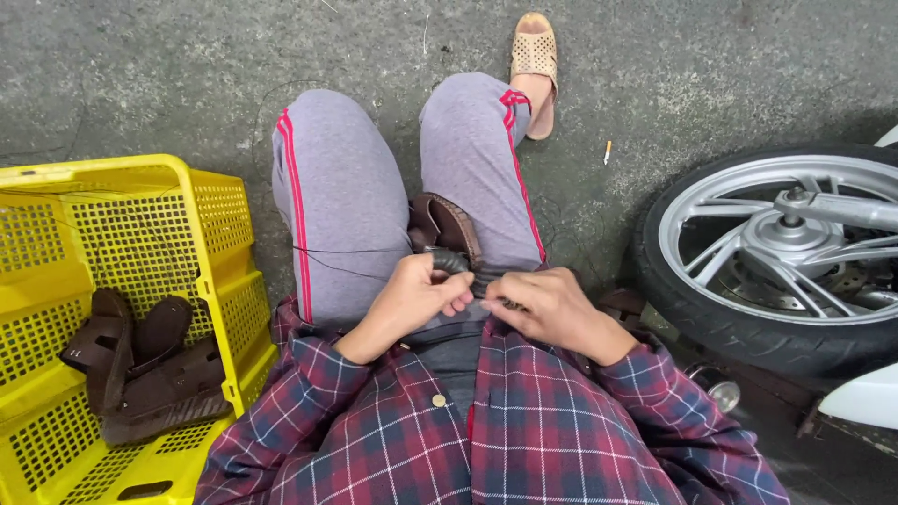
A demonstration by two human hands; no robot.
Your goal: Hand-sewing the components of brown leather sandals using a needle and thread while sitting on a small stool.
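Floor: rough grey concrete (140, 75), stained, fine cracks; looks like a workshop or street-side spot. A cigarette butt (607, 152) lies on it between the person's right leg and the wheel.

Right of view: motorcycle wheel (776, 257), black tyre, silver spoked rim, hub and axle showing; white bodywork at the frame edge just beside it.

Left of view: yellow plastic crate (201, 243), perforated walls, standing on the concrete close to the left leg. Inside it a pile of dark brown sandal parts (140, 365), straps and soles heaped on each other. No label or sign legible anywhere in view.

Person seated, grey trousers with red side stripes, red-and-blue checked shirt, one tan perforated sandal (535, 56) on the outstretched foot.

Work piece: brown leather sandal upper (447, 224), resting in the lap between the thighs, its near end running into both hands.

Left hand (416, 299): fingers curled shut, pinching the near edge of the piece. A thin dark thread (337, 251) runs from this hand across the left thigh.

Right hand (552, 304): fingers bent inward, closed on the same edge, just beside the left hand, fingertips nearly touching. Whether it holds a needle cannot be told
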